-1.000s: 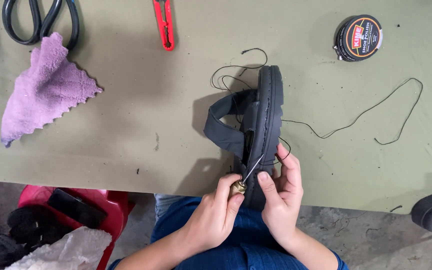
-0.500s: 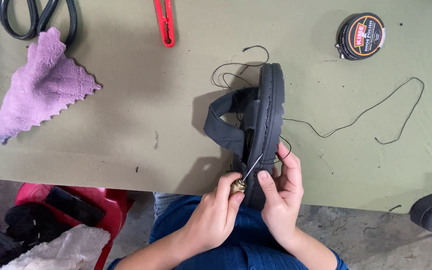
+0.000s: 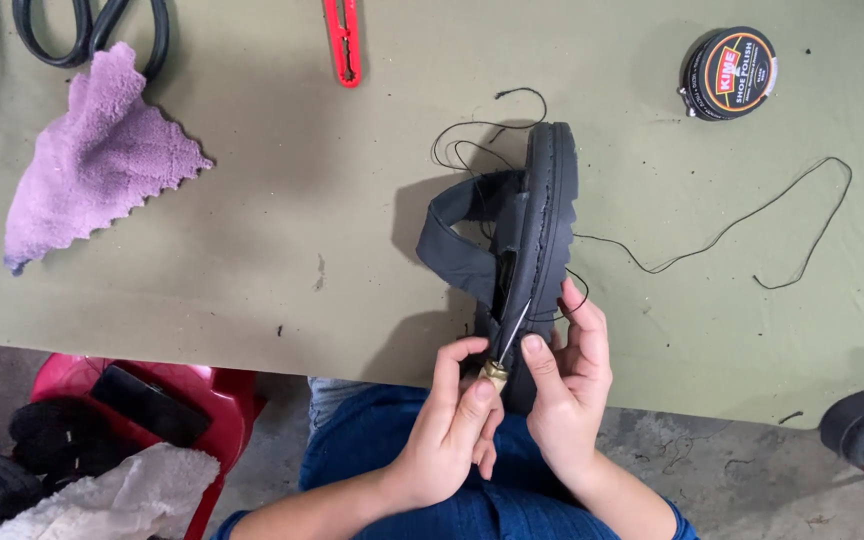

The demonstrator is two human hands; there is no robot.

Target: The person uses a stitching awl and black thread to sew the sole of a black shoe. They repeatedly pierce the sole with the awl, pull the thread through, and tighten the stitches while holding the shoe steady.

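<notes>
Black sandal (image 3: 542,220) stands on its edge at the near side of the green table (image 3: 282,210), sole to the right, black thread (image 3: 742,225) trailing right. Right hand (image 3: 567,385) wraps the near end, fingers closed on it; left hand (image 3: 447,430) pinches a brass-ferruled awl (image 3: 504,350) against the sole seam. Far left lies a purple cloth (image 3: 92,165), far right a round polish tin (image 3: 730,72).

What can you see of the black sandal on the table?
The sandal is black, with a thick rubbery sole and a wide fabric strap looping out to its left. It stands on its side edge on the green table. The right hand grips its near end, the left hand pushes an awl into it, and black thread trails from it.
</notes>
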